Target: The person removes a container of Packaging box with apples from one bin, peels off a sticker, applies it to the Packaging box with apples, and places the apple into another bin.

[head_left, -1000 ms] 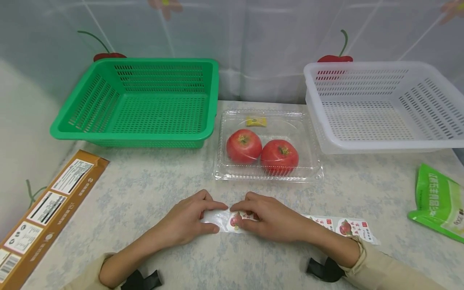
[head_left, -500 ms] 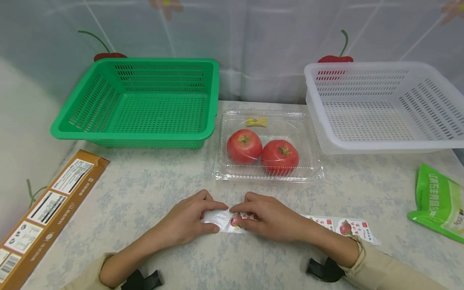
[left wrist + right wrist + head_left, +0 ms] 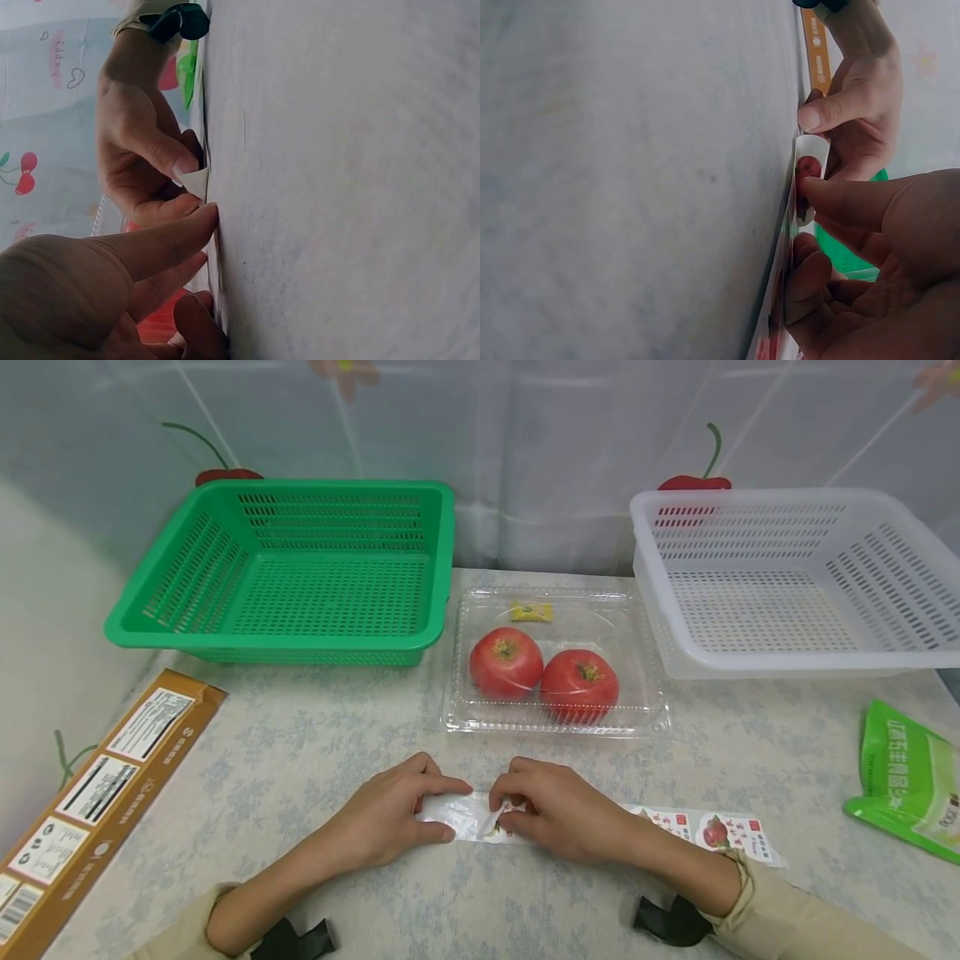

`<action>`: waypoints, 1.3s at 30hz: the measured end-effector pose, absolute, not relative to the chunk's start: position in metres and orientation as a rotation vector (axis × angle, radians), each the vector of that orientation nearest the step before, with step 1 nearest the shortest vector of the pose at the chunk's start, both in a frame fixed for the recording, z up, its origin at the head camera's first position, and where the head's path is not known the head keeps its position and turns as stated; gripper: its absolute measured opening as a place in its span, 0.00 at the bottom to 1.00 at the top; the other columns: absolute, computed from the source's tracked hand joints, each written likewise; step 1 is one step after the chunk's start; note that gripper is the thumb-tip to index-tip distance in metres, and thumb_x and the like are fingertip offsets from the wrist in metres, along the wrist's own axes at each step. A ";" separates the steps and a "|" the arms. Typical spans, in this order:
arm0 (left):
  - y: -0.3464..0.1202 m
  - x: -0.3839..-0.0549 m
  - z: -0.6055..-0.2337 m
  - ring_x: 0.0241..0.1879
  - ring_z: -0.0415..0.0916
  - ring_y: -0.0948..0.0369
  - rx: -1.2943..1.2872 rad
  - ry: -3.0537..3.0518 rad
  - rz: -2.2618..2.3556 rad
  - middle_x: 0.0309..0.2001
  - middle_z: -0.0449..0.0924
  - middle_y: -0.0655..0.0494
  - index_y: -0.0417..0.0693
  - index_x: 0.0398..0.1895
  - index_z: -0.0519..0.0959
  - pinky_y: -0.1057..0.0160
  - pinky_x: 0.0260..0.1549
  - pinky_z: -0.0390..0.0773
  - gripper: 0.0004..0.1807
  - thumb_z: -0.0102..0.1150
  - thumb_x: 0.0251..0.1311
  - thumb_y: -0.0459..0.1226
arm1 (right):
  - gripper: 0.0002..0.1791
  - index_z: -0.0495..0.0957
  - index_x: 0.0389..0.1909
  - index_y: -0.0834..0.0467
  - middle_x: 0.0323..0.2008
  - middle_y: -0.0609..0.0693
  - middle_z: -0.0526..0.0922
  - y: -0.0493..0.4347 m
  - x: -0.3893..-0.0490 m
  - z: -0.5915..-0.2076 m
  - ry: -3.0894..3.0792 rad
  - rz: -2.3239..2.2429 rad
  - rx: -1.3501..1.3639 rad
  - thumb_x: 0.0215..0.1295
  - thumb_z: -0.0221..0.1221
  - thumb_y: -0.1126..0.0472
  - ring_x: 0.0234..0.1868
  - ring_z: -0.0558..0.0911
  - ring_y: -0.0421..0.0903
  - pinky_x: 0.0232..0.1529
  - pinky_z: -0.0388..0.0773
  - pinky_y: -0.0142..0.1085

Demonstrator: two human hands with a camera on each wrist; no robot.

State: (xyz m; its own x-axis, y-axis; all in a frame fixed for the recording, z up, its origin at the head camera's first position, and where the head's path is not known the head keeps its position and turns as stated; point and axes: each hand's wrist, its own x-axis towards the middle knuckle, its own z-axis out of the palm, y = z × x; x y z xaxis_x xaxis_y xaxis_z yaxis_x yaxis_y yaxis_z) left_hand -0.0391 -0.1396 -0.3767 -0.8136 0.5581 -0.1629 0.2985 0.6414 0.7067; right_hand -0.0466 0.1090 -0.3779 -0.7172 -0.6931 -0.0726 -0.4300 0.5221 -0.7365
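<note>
A strip of apple-print stickers [image 3: 727,832] lies along the table in front of me, its left part bare shiny backing [image 3: 459,812]. My left hand [image 3: 386,814] presses on that bare end, with thumb and forefinger spread apart on it. My right hand [image 3: 562,810] pinches the edge of a sticker [image 3: 808,169] between thumb and forefinger. This sticker's left end is lifted and curls up off the backing, its white underside showing in the left wrist view. The right hand and forearm cover the middle of the strip.
Behind the hands stands a clear clamshell box [image 3: 637,693] with two red apples [image 3: 506,663] and a yellow packet [image 3: 531,612]. A green basket [image 3: 277,643] is at back left, a white basket [image 3: 810,662] at back right. A brown carton [image 3: 112,793] lies left, a green pouch [image 3: 903,777] right.
My right hand has shifted slightly right, peeling the sticker's left end up and baring more backing. The left hand has stayed in place.
</note>
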 end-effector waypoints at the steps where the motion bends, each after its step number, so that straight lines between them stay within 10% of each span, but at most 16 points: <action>1: -0.139 -0.039 -0.377 0.29 0.64 0.67 0.681 2.497 0.978 0.36 0.68 0.67 0.54 0.54 0.84 0.66 0.27 0.69 0.23 0.75 0.51 0.36 | 0.07 0.82 0.36 0.47 0.29 0.36 0.71 0.109 -0.047 -0.378 2.406 -1.022 -0.914 0.63 0.66 0.64 0.31 0.72 0.35 0.33 0.73 0.32; 27: -0.139 -0.040 -0.376 0.29 0.65 0.66 0.679 2.502 0.953 0.37 0.69 0.67 0.55 0.54 0.84 0.66 0.27 0.70 0.23 0.74 0.52 0.37 | 0.14 0.83 0.46 0.52 0.38 0.37 0.77 0.116 -0.049 -0.378 2.310 -1.092 -0.917 0.61 0.66 0.67 0.36 0.75 0.36 0.37 0.75 0.31; 39: -0.140 -0.041 -0.376 0.28 0.64 0.67 0.680 2.488 0.970 0.36 0.69 0.67 0.55 0.54 0.84 0.66 0.26 0.70 0.23 0.74 0.52 0.37 | 0.05 0.83 0.36 0.46 0.34 0.34 0.76 0.120 -0.050 -0.378 2.260 -1.152 -0.955 0.65 0.65 0.62 0.32 0.74 0.36 0.35 0.75 0.31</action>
State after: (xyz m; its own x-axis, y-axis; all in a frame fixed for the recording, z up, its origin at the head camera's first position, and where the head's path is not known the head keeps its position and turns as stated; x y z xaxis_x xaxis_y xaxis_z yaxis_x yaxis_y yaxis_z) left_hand -0.0407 -0.1395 -0.3763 -0.8089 0.5620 -0.1728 0.2969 0.6440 0.7051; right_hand -0.0498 0.1201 -0.3776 -0.6718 -0.7381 -0.0622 -0.3832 0.4183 -0.8235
